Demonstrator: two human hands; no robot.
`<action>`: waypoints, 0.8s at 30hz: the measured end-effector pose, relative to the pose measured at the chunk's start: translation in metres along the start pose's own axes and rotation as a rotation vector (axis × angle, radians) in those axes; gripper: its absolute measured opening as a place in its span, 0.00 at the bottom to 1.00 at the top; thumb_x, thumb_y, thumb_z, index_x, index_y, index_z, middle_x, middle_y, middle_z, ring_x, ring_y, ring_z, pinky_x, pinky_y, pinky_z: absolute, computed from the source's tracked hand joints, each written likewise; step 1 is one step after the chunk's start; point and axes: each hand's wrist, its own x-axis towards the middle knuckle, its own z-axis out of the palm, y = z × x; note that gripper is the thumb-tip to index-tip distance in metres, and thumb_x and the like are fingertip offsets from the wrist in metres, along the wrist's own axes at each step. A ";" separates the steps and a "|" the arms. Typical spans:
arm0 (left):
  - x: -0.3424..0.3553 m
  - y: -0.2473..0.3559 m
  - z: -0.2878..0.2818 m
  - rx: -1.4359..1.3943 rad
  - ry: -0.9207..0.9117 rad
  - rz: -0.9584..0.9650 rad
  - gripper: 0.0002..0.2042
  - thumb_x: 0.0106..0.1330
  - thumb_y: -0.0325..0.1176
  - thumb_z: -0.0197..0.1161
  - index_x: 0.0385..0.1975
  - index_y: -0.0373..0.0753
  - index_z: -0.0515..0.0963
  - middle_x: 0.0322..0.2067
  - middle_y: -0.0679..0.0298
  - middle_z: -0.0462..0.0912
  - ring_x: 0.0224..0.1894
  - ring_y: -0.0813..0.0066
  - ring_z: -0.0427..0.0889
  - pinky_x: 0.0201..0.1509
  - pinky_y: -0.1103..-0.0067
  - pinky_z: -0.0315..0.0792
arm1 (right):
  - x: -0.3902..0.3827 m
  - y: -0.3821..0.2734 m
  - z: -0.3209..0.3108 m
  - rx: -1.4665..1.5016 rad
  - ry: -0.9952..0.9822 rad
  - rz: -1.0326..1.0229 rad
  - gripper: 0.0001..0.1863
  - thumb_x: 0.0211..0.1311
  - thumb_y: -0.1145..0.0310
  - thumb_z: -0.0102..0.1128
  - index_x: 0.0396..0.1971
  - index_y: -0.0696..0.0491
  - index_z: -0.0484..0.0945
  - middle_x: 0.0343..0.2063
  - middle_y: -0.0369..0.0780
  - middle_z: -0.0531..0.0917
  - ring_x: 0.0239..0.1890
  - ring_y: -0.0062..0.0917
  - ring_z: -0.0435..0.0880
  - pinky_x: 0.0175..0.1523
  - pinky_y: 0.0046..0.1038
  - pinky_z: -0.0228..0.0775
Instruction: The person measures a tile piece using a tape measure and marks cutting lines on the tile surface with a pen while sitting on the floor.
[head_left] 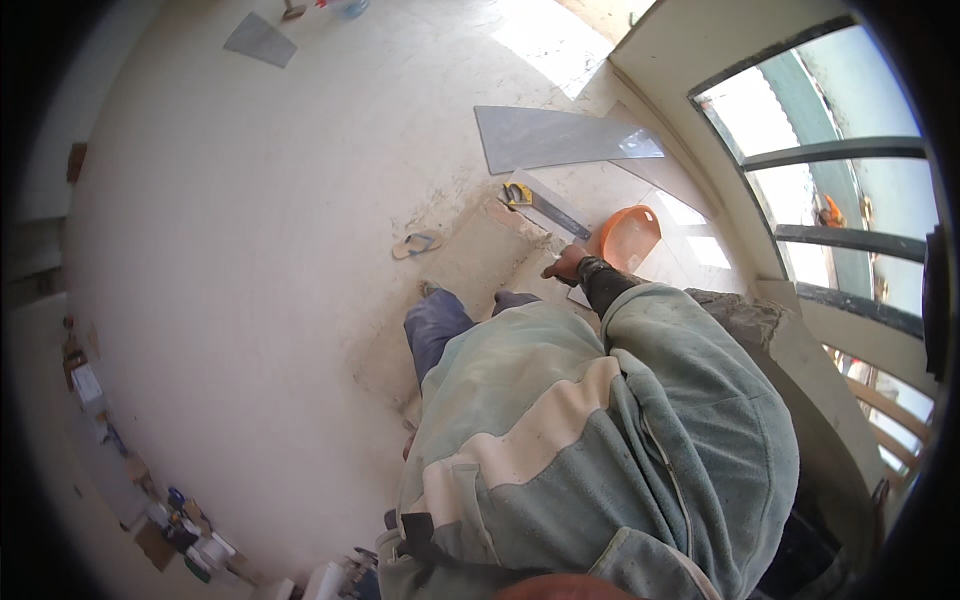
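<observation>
Below the green-grey jacket, the right hand reaches down with bent fingers at the edge of a rough floor patch; whether it grips anything I cannot tell, nor can I for the left, which is out of sight. Just past it lie a yellow-handled saw and an orange bowl, with a sandal to the left. Beyond lies a grey panel; farther off, a smaller grey piece.

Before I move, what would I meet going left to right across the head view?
Small grey panel → sandal → saw → orange bowl → window. The right hand overlaps the saw's span, so it's left out.
</observation>
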 end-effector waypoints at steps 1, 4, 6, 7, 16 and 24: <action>0.032 0.009 -0.007 0.099 -0.041 -0.007 0.23 0.68 0.44 0.57 0.60 0.41 0.70 0.55 0.61 0.76 0.54 0.63 0.77 0.44 0.67 0.74 | 0.008 -0.011 0.002 0.011 0.060 0.018 0.34 0.39 0.38 0.72 0.28 0.60 0.86 0.31 0.48 0.87 0.36 0.38 0.87 0.43 0.35 0.78; 0.138 0.058 -0.016 0.389 -0.173 0.040 0.23 0.68 0.43 0.57 0.60 0.40 0.69 0.56 0.61 0.76 0.54 0.62 0.77 0.45 0.67 0.74 | 0.043 -0.045 0.006 0.260 -0.095 0.250 0.28 0.41 0.42 0.73 0.24 0.57 0.86 0.27 0.43 0.87 0.30 0.33 0.87 0.40 0.32 0.79; 0.206 0.096 0.000 0.544 -0.295 0.061 0.23 0.68 0.43 0.57 0.61 0.40 0.69 0.56 0.61 0.76 0.55 0.62 0.77 0.46 0.66 0.74 | 0.090 0.011 0.079 0.334 0.036 0.416 0.23 0.41 0.47 0.75 0.22 0.55 0.85 0.23 0.40 0.86 0.25 0.30 0.86 0.36 0.30 0.79; 0.233 0.119 -0.007 0.592 -0.314 0.069 0.23 0.69 0.43 0.56 0.61 0.40 0.69 0.57 0.61 0.76 0.55 0.61 0.77 0.46 0.66 0.74 | 0.094 0.008 0.095 0.363 0.051 0.478 0.22 0.41 0.48 0.76 0.22 0.55 0.85 0.23 0.40 0.86 0.25 0.30 0.85 0.35 0.30 0.79; 0.320 0.494 0.089 0.519 -0.126 0.319 0.27 0.69 0.42 0.56 0.65 0.37 0.65 0.62 0.54 0.72 0.61 0.56 0.74 0.60 0.59 0.68 | 0.111 -0.092 0.102 0.569 -0.134 0.590 0.28 0.38 0.48 0.77 0.30 0.59 0.86 0.31 0.45 0.87 0.33 0.34 0.86 0.42 0.33 0.78; 0.494 0.601 0.269 0.770 -0.275 0.329 0.24 0.68 0.43 0.57 0.61 0.39 0.69 0.57 0.58 0.77 0.56 0.62 0.78 0.50 0.67 0.72 | 0.284 -0.088 0.105 0.732 -0.122 0.689 0.28 0.38 0.48 0.76 0.33 0.57 0.87 0.35 0.45 0.87 0.39 0.33 0.86 0.48 0.33 0.78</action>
